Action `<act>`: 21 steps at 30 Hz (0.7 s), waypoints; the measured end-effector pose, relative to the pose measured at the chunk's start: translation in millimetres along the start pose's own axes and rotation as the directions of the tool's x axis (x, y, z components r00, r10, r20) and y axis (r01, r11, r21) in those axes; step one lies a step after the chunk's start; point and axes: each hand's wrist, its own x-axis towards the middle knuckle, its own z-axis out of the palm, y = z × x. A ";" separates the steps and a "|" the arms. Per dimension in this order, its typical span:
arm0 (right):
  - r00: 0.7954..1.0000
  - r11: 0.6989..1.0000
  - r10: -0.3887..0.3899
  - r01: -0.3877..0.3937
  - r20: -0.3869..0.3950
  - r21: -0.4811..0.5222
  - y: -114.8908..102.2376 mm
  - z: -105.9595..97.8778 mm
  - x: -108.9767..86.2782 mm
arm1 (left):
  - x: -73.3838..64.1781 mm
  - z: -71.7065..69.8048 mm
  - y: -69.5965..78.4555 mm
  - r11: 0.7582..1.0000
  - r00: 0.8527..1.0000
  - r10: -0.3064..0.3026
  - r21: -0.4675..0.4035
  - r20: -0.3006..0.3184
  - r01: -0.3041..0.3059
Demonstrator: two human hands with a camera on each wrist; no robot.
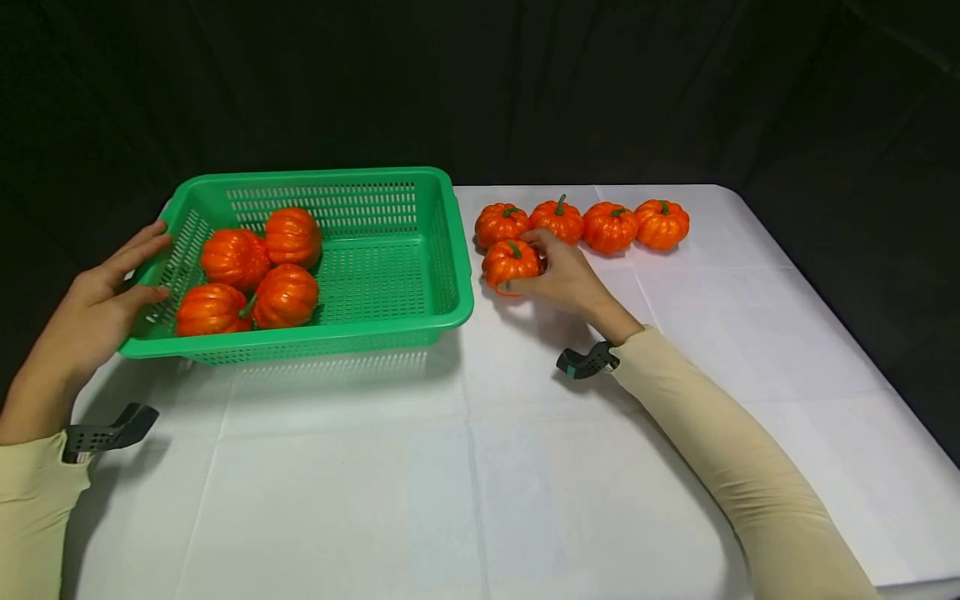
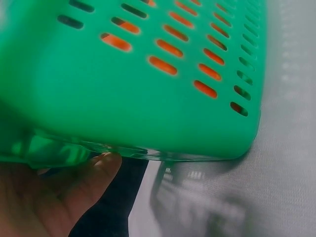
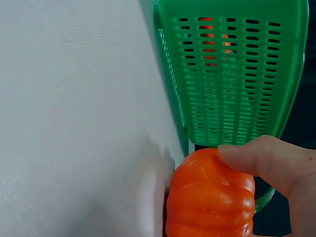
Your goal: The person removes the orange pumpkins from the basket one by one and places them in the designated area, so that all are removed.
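Observation:
My right hand (image 1: 558, 271) holds a small orange pumpkin (image 1: 511, 265) with a green stem, thumb on the near side and fingers on the far side. In the right wrist view the thumb presses on the pumpkin (image 3: 210, 195); whether it touches the table cannot be told. At the left end of the green plastic basket (image 1: 300, 330), my left hand (image 1: 101, 308) rests on the rim with fairly straight fingers. Several orange pumpkins (image 1: 234, 260) lie in the basket's left half. In the left wrist view, orange shows through the slotted basket wall (image 2: 148, 108).
Several more pumpkins (image 1: 611, 227) stand in a row along the back of the table, right of the basket. A white cloth (image 1: 337, 492) with fold lines covers the table. Black curtain (image 1: 480, 83) hangs behind it.

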 end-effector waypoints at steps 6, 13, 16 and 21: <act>1.000 0.999 -0.027 0.026 -0.002 -0.036 1.4 2.5 0.2 | 0.4 -0.1 0.3 1.000 1.000 -0.011 0.001 0.002 0.011; 1.000 0.997 -0.022 0.023 0.013 -0.072 2.1 3.2 1.4 | -0.2 0.3 1.1 1.000 1.000 -0.004 -0.017 0.002 0.004; 0.999 0.996 -0.023 0.025 0.023 -0.081 1.6 2.3 1.9 | -0.6 0.9 1.3 1.000 1.000 -0.002 -0.011 -0.003 0.002; 0.998 0.994 -0.006 0.013 0.064 -0.109 -1.9 -1.3 1.1 | 0.2 1.5 1.0 1.000 1.000 -0.014 0.006 -0.008 0.014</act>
